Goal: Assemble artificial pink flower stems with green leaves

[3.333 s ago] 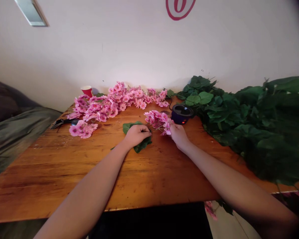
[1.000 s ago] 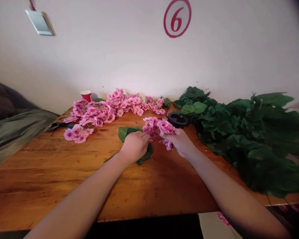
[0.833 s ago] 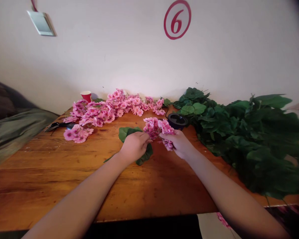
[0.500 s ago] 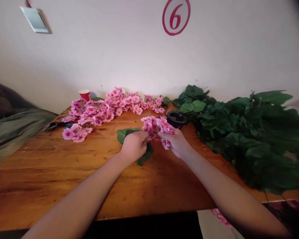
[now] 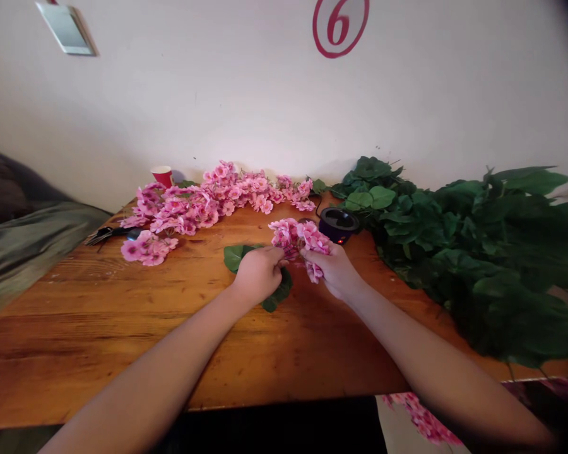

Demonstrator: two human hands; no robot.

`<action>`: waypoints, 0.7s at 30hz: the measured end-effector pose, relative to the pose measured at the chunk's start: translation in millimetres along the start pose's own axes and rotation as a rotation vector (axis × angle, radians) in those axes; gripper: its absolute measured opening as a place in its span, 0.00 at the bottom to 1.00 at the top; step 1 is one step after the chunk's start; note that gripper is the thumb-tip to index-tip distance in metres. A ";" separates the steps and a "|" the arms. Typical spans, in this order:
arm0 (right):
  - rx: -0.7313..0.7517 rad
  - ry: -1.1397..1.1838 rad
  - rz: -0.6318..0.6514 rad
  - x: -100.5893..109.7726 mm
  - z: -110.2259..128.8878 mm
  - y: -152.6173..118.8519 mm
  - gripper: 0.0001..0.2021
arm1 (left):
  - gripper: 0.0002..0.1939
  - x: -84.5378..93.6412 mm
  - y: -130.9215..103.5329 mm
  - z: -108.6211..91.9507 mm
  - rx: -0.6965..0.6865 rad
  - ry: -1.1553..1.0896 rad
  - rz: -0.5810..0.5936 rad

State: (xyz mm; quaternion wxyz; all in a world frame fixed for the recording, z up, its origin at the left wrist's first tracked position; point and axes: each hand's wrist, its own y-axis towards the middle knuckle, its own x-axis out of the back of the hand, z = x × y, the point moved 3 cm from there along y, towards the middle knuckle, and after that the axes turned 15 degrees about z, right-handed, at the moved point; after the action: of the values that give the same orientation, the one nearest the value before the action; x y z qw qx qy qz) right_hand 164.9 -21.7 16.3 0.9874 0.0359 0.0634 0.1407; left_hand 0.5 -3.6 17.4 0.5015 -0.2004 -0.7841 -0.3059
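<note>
Over the middle of the wooden table (image 5: 137, 340), my left hand (image 5: 259, 272) is closed around the stem part of a green leaf sprig (image 5: 234, 257), whose leaves stick out on both sides of it. Just to the right, my right hand (image 5: 334, 268) pinches a bunch of pink flowers (image 5: 286, 233). Some blossoms hang below its fingers. The two hands are close together, and thin stems show between them. Behind my right hand stands a small dark round pot (image 5: 339, 221) with a red light on its front.
Pink flower sprays (image 5: 189, 208) lie along the back left, near a red and white paper cup (image 5: 163, 176). Dark tools (image 5: 106, 234) lie at the left edge. A large pile of green leaves (image 5: 454, 239) covers the right side. More pink flowers (image 5: 426, 419) show below the table's front edge.
The view has tilted slightly down. The red light on the dark pot now shows. Both hands keep nearly the same place and hold the same things.
</note>
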 end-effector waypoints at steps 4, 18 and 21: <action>0.017 -0.018 -0.022 -1.9 -2.2 -0.8 0.15 | 0.10 -2.1 0.0 -0.1 0.030 -0.002 -0.025; 0.010 -0.120 0.067 0.3 -4.1 0.3 0.13 | 0.10 -1.1 0.5 1.2 -0.128 0.132 -0.030; 0.017 -0.090 0.076 0.5 -6.4 0.8 0.12 | 0.11 -2.7 0.9 1.8 -0.137 0.100 -0.047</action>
State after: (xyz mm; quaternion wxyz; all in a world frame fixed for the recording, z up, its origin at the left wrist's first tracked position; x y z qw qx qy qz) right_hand 164.4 -20.5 10.0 0.9828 0.0529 0.0187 0.1759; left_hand 0.9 -1.8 14.6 0.5177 -0.2001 -0.7398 -0.3804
